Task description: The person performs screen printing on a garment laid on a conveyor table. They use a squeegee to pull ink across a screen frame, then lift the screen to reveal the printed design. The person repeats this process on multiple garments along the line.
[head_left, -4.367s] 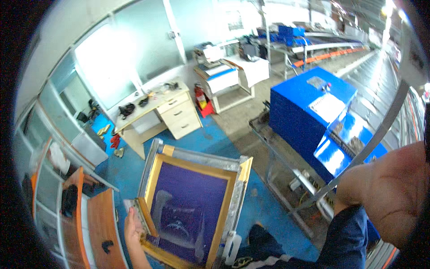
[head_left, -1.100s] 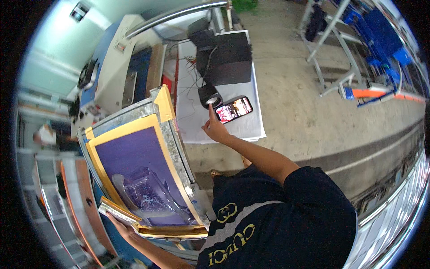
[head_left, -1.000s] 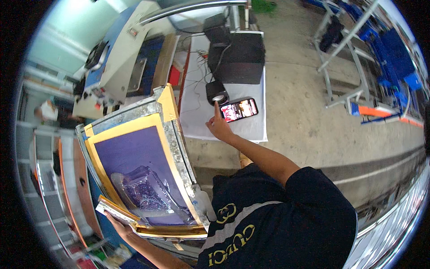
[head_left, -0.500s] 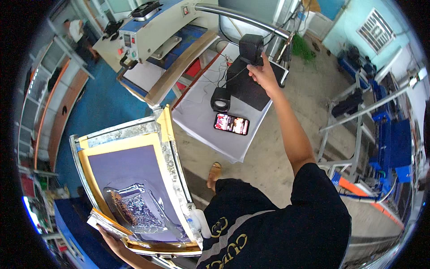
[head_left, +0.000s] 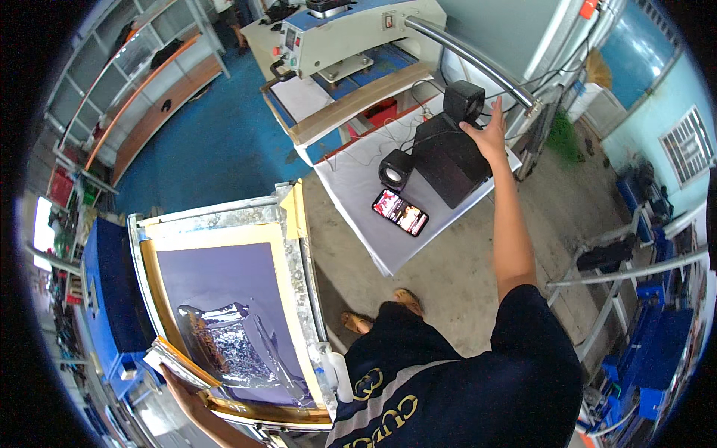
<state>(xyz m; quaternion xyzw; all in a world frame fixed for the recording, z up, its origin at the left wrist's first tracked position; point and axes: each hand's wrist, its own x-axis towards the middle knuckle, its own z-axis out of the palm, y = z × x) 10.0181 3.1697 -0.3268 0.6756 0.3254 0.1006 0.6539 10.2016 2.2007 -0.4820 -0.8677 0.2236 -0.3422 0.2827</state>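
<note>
At the lower left, my left hand (head_left: 183, 392) grips a long squeegee (head_left: 183, 364) with an orange strip, by the near-left edge of a screen printing frame (head_left: 302, 313). Some fingers are hidden beneath it. Shiny wet ink (head_left: 254, 351) lies on the frame's purple mesh (head_left: 216, 272). My right hand (head_left: 489, 137) reaches forward with thumb and fingers spread, close beside a small black cube speaker (head_left: 464, 102) that stands on a larger black box (head_left: 452, 160). A second small speaker (head_left: 396, 169) and a phone with a lit screen (head_left: 401, 212) rest on the white-covered table (head_left: 366, 224).
A heat press (head_left: 358, 37) with a metal bar (head_left: 470, 60) stands behind the table. Thin cables (head_left: 366, 138) lie across the tabletop. Metal racks (head_left: 605, 313) line the right side, shelving (head_left: 149, 82) the far left. A blue cabinet (head_left: 112, 291) stands left of the frame.
My right hand has opened from a pointing pose, its fingers now spread beside the upper speaker. The view has turned, and both feet now show. My left hand keeps its hold on the squeegee.
</note>
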